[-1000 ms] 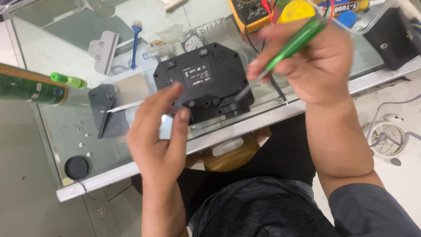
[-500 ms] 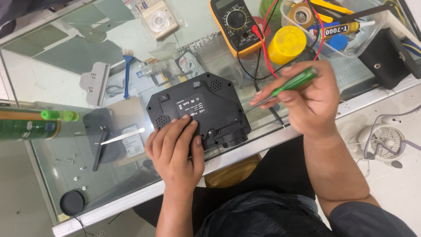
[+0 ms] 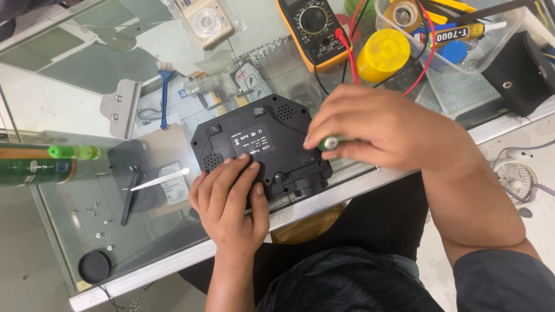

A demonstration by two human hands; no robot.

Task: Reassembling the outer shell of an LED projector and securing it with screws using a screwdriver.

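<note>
Fingers of the left hand (image 3: pixel 231 199) lie flat and spread on the underside of the black device (image 3: pixel 263 151), palm down near its front edge, pressing rather than gripping; nothing is held in them. Fingers of the right hand (image 3: pixel 384 130) are curled shut around a green-handled screwdriver (image 3: pixel 329 143), only the butt of the handle showing between thumb and forefinger.

Head view, compared with the two earlier pictures: a second ago we see the left hand raised off the device, pinching something small, and the screwdriver held slanted well above the casing. Half a second ago the left hand had settled onto the casing while the tool was still lifted to the right. Now the right hand has come down over the right rear part of the device, tool pointed roughly downward at it. We cannot tell whether the tip is seated in a screw, since the hand hides it.

Our reading: the work has passed from positioning to driving, with the casing steadied for it.

The device sits bottom-up on the glass counter (image 3: pixel 69 231), close to its near edge. Well apart to the left lie tweezers (image 3: pixel 155 179) on a dark pad (image 3: pixel 124 167), with loose screws (image 3: pixel 95 222) nearby. Behind are a yellow multimeter (image 3: pixel 315 26), a yellow lid (image 3: pixel 383 55) and a blue brush (image 3: pixel 165 92).
</note>
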